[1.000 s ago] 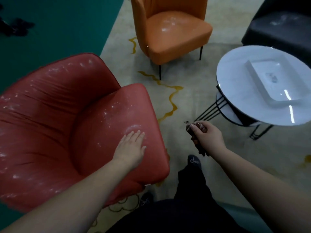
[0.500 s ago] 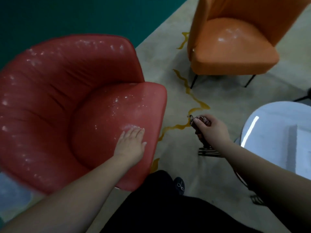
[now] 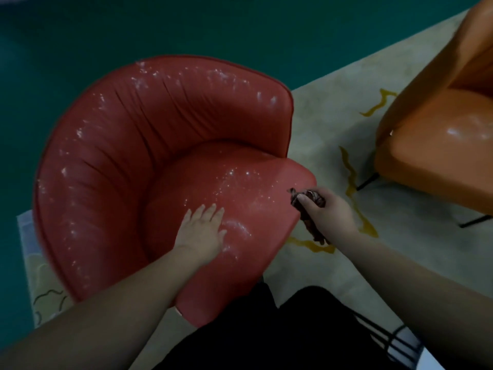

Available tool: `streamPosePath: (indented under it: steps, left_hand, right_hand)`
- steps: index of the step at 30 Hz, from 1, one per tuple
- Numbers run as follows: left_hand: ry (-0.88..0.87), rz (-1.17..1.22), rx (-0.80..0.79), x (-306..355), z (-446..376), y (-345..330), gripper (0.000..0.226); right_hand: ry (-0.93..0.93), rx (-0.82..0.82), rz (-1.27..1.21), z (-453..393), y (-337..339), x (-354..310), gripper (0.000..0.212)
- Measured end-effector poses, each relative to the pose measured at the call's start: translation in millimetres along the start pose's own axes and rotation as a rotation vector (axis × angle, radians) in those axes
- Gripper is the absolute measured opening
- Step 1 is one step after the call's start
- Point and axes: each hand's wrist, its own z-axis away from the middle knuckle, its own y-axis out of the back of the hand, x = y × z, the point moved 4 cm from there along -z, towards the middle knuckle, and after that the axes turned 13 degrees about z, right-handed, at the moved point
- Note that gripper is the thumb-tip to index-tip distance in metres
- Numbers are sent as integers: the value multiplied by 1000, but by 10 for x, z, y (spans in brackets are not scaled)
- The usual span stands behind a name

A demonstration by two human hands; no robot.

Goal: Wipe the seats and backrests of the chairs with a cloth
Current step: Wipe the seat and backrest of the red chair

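The left hand point(image 3: 202, 231) lay flat on the red chair's seat point(image 3: 240, 209); the right hand point(image 3: 325, 209) gripped a bunched cloth point(image 3: 306, 206) beside it — wiping looked about to begin, likely the dusty seat first.

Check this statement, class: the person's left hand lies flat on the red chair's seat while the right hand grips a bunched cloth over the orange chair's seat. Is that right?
Not quite. The head view shows the right hand gripping the cloth at the front edge of the red chair, not over the orange chair. The left hand does lie flat on the red seat.
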Motion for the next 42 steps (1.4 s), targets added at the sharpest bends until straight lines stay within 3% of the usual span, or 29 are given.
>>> streamPosePath:
  steps: [8, 12, 23, 34, 42]
  left_hand:
    - [172, 136, 60, -136, -216, 119, 61]
    - [339, 211, 92, -289, -174, 69, 61]
    - [780, 436, 188, -109, 30, -292, 62]
    - [1109, 678, 267, 99, 401, -1215, 61]
    - [1198, 819, 402, -203, 204, -1978, 63]
  right_hand:
    - [128, -180, 106, -650, -190, -476, 18]
    - [220, -343, 197, -1060, -416, -726, 8]
    - [645, -747, 414, -1614, -1160, -1439, 14]
    - [717, -1034, 566, -1429, -2188, -1140, 28]
    - [857, -990, 575, -1323, -3149, -602, 37]
